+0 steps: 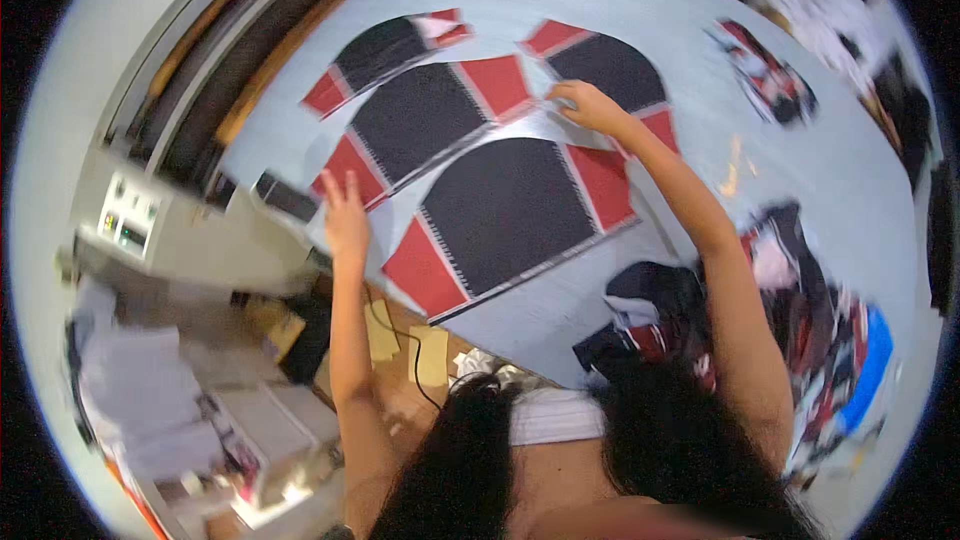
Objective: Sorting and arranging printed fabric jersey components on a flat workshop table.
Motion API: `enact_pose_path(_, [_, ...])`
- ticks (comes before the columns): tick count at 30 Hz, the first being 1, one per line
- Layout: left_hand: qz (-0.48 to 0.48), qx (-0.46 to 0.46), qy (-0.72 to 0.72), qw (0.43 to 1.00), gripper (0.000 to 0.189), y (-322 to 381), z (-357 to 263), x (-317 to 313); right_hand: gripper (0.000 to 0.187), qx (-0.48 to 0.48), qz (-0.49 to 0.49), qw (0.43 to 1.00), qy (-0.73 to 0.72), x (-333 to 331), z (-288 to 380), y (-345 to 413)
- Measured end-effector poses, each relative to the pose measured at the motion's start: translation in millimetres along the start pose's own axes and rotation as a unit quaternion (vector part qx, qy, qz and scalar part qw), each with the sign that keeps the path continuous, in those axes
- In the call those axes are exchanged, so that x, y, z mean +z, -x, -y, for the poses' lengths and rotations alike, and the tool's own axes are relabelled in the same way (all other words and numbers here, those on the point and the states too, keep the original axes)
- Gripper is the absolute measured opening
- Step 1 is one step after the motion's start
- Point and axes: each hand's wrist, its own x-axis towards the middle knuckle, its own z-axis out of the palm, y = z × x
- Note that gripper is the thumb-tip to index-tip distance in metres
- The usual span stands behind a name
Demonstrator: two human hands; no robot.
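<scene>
Several black fabric panels with red end pieces and white seams are spread on a pale blue table. The nearest panel (510, 217) lies flat before me. Behind it is a second panel (420, 120); my left hand (345, 217) rests its fingertips at that panel's left red end, fingers spread. My right hand (589, 106) is over the table between the second panel's right end and a panel at the back right (611, 67), fingers bent; whether they pinch an edge cannot be told. A smaller-looking panel (382, 52) lies at the back left, its right end partly folded.
Crumpled black, red and white fabric (652, 307) is heaped by my right arm. A small fabric bundle (765, 75) lies farther right, near white cloth (825, 22). At the left stand a machine with a control panel (129, 215) and long rails.
</scene>
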Motion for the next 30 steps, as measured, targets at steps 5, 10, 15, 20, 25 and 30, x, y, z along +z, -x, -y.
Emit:
enact_pose_path(5, [-0.091, 0.111, 0.146, 0.979, 0.067, -24.3, -99.7, -66.0, 0.022, 0.060, -0.002, 0.996, 0.069, -83.3, -7.7, 87.3])
enact_pose_path(10, [-0.038, 0.360, 0.305, 0.881, 0.074, -38.3, -217.1, -87.2, 0.037, 0.257, 0.068, 0.934, 0.237, -177.6, 4.3, 226.5])
enact_pose_path(15, [0.039, 0.523, 0.415, 0.743, 0.064, -9.6, -343.5, -87.4, 0.030, 0.451, 0.284, 0.816, 0.224, -217.7, 19.9, 326.4])
enact_pose_path(20, [0.050, 0.581, 0.478, 0.656, 0.053, 27.4, -442.8, -92.9, 0.020, 0.365, -0.009, 0.931, -0.011, -235.8, 65.9, 309.6])
enact_pose_path(25, [0.225, 0.473, 0.604, 0.601, 0.042, 42.5, -452.0, -165.2, 0.026, 0.235, -0.143, 0.961, -0.041, -270.8, 124.4, 263.1])
enact_pose_path(30, [0.358, 0.287, 0.734, 0.501, 0.034, 1.3, -406.2, -181.9, 0.030, 0.230, -0.311, 0.920, -0.072, -283.2, 141.7, 252.1])
